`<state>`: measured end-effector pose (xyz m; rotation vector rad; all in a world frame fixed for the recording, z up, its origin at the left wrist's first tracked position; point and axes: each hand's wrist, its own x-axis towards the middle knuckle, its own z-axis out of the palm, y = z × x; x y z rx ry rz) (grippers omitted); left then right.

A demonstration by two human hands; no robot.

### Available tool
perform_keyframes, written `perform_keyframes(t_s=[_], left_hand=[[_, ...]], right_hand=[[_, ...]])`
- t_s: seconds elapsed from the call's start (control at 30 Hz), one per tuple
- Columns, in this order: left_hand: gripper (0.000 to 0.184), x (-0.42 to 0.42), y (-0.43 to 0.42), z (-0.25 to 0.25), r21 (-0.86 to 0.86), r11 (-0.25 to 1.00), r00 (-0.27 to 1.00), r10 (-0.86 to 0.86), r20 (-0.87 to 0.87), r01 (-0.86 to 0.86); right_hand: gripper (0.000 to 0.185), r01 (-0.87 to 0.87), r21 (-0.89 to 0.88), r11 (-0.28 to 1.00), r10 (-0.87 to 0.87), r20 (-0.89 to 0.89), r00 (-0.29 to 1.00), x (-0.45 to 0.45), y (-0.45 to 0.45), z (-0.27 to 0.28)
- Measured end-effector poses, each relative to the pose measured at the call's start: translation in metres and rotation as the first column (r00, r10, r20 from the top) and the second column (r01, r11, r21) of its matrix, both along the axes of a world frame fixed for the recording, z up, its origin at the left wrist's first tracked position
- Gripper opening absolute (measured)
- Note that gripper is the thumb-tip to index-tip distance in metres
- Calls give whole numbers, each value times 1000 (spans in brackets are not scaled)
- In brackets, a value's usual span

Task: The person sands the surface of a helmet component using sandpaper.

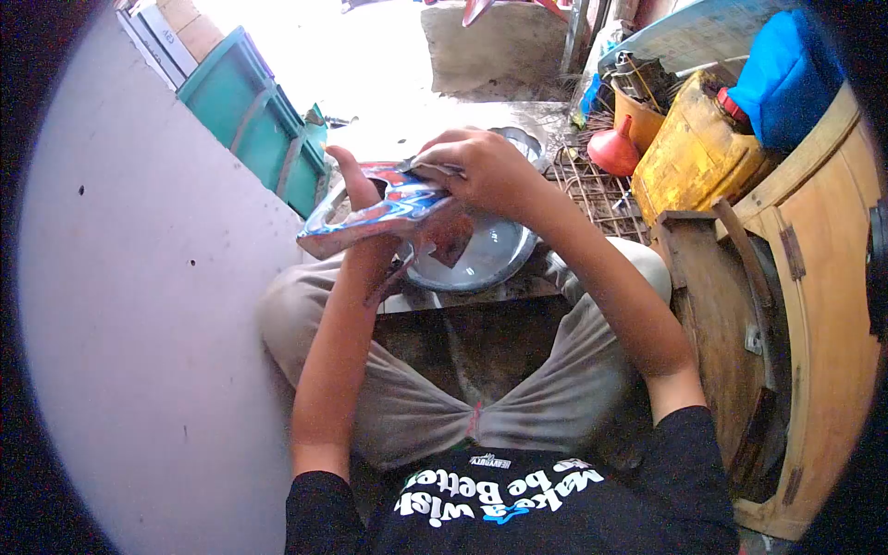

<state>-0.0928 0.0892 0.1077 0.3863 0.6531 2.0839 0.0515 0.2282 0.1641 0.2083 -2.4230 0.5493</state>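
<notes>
A curved panel with openings [398, 208], glossy with blue, red and white graphics and looking like a motorcycle fairing piece, is held up over a basin. My left hand [365, 190] supports it from beneath, its thumb standing up through an opening and its other fingers largely hidden. On the panel's upper right side lies my right hand [481, 166], its fingers bent over a thin grey sheet [439, 170] that looks like sandpaper, pressed against the surface. Below the panel, the round basin [467, 285] holds greyish liquid.
A pale wall [148, 277] rises close on the left, with a green crate-like panel [240, 111] beyond it. To the right are a red funnel [615, 153], a yellow jerrycan [694, 139], a blue bag [786, 79] and wooden pieces [823, 268]. Metal mesh [592, 190] lies behind the basin.
</notes>
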Motion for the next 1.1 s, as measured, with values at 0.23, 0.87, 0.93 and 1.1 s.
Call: perform_keyframes(t_s=[0.23,0.87,0.93,1.1], left_hand=[[101,1,-9,-10,6,997,997,-80,22,80],[97,25,-18,1,-156,987,998,-32,48,40],[97,24,-20,1,-166,985,998,-46,40,52],[98,24,-23,4,-183,982,999,-44,28,48]], right_hand=[[31,49,43,998,-53,106,993,7,-15,0],[43,22,-18,1000,-19,115,993,-13,-6,-12],[49,-64,-81,995,76,161,984,-7,-17,-1],[47,79,1,997,-78,167,983,-18,-10,-9]])
